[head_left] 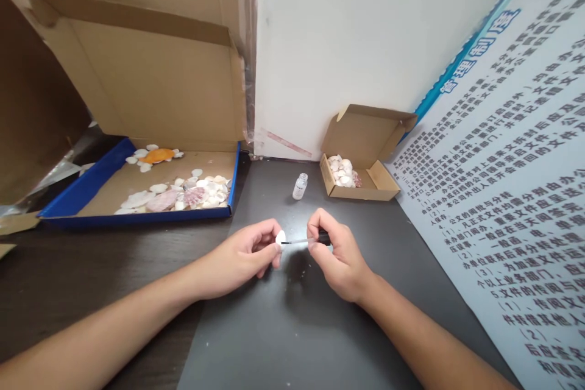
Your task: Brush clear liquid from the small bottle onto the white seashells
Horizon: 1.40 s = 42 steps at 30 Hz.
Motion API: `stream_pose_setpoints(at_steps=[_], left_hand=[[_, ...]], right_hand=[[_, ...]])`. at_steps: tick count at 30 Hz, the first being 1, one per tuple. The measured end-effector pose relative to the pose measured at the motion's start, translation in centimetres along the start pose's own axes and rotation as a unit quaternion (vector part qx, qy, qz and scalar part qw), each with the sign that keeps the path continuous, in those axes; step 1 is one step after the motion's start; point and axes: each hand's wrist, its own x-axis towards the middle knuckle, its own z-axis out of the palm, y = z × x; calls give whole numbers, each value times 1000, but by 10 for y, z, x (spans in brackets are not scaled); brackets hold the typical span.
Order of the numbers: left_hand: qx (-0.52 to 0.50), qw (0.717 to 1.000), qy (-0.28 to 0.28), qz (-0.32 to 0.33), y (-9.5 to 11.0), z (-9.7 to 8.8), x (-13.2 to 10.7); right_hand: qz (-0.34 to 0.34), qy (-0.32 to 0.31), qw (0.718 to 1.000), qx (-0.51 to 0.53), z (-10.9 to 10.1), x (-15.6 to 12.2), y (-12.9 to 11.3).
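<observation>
Between the thumb and fingers of my left hand [256, 250] is a small white seashell [280, 236]. My right hand [336, 253] grips a thin brush [297, 241] by its black cap handle, and the brush's dark tip meets the shell. A small glass bottle [300, 186] with a white label stands uncapped on the dark mat, beyond both hands. How much liquid it holds I cannot tell.
On the left, a blue-edged cardboard box [82, 186] holds loose shells and an orange shell [158, 155] ringed by small white ones. At the back right sits a small open carton [375, 192] with shells. A white panel [338, 42] and a printed poster [512, 164] border the grey mat [256, 341].
</observation>
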Motion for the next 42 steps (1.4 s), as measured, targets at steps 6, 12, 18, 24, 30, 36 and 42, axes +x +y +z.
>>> stream_pose_setpoints(at_steps=[6,12,18,24,30,36,42], left_hand=[[0,1000,0,-1,-3,-1,0],[3,1000,6,3,-1,-2,0],[-4,1000,15,2,-1,-2,0],[-10,1000,23,-1,-1,-2,2],[-12,1000,28,2,-1,-2,2],[-21,999,25,1,-1,-2,2],[-22,999,29,2,-1,-3,3]], right_hand=[[34,8,998,-44,-1,3,0],[4,-13,1000,-22,-1,0,-1],[36,37,996,-67,-1,2,0],[16,9,998,-53,0,2,-1],[36,21,996,-76,0,3,0],[11,-8,999,-47,1,2,0],[19,24,998,-59,-1,2,0]])
